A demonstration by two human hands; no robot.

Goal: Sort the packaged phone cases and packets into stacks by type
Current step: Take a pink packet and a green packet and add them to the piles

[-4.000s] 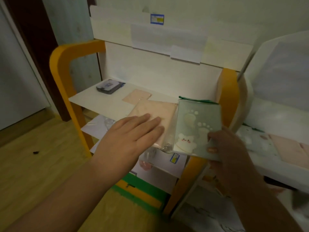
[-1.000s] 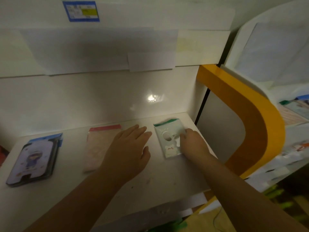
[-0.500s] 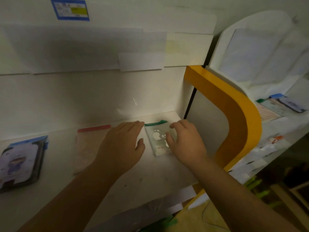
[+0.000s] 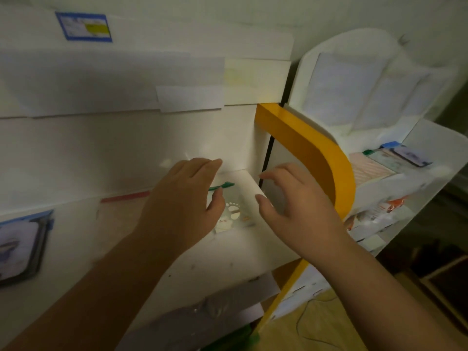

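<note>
head view: the green-topped packet point(image 4: 234, 211) with its paw-print design lay flat on the white shelf point(image 4: 240, 252), near the right end beside the orange frame point(image 4: 319, 158). both hands hovered over it, empty. the left hand point(image 4: 182, 201) was spread with fingers nearly straight, covering the packet's left part, and the right hand point(image 4: 296, 211) had its fingers loosely bent and apart, holding nothing. whether either touched the packet could not be told. to the left lay a red-topped pinkish packet point(image 4: 119, 214), partly behind the left hand, and further left a stack of blue-topped phone cases point(image 4: 22, 247) sat at the shelf's end. on the neighbouring white rack point(image 4: 428, 153) to the right, more packets point(image 4: 379, 160) lay overlapped.

the green-topped packet looked thin, light and glossy, so it would likely flex and slide on the smooth shelf; pinching a free edge or corner, or pressing flat to drag it, seemed the safest hold. a case inside may stiffen it.
</note>
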